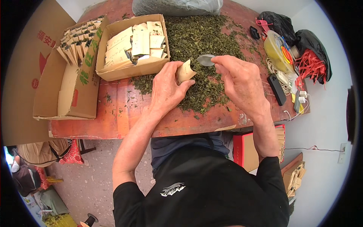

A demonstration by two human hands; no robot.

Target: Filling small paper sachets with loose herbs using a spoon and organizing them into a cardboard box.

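My left hand (170,85) grips a small tan paper packet (186,71), its mouth gaping towards the right. Just right of the packet, my right hand (241,79) pinches a metal spoon (206,60) by its handle end. The spoon's bowl appears bare and hangs over a broad heap of dried green leaves (195,37), apart from the packet. Beside my left hand stands a cardboard box (133,74) of tan paper packets (141,42), some lying flat. Farther left, a longer open carton (82,105) holds rows of upright packets (79,42) with dark leaf at their tops.
The leaves lie on a worn red tabletop (124,122). A clear plastic bag (177,7) sits at the back. Along the right are a black phone (276,89), a yellowish plastic tub (276,51), cables, chargers (303,96) and red plastic strips (313,66). Below stands a red-edged box (244,153).
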